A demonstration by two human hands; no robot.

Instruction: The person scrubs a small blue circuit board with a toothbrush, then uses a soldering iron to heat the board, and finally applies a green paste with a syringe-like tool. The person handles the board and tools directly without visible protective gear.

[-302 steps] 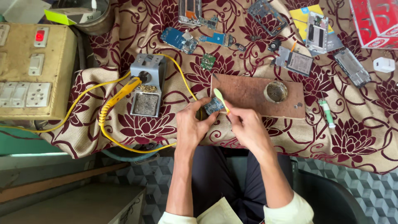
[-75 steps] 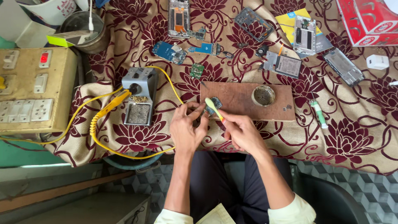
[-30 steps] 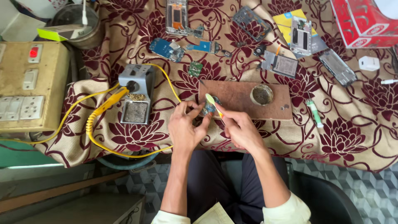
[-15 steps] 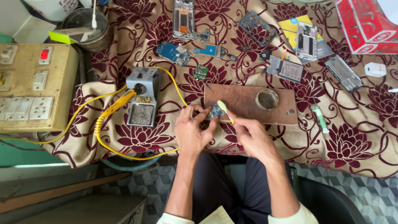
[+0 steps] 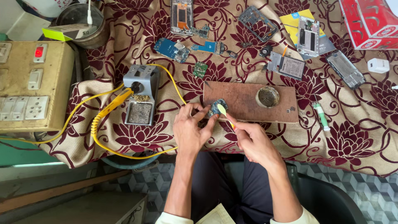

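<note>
My left hand (image 5: 191,127) pinches a small blue circuit board (image 5: 217,107) at the front left corner of a brown wooden board (image 5: 244,101). In my right hand (image 5: 255,141) is a thin tool with a pale yellow-green tip (image 5: 222,110), and that tip touches the circuit board. Both hands sit close together over the front edge of the table, above my lap.
A soldering iron with a yellow handle (image 5: 114,104) rests in a grey stand (image 5: 141,99) to the left. Beige switch box (image 5: 29,83) at far left. Phone frames and boards (image 5: 181,16) lie at the back, a red box (image 5: 369,20) at back right, a green-white tool (image 5: 321,116) to the right.
The hands stay in the same spot on the small board. The yellow-green tip shifts slightly over it. The camera view has moved a little.
</note>
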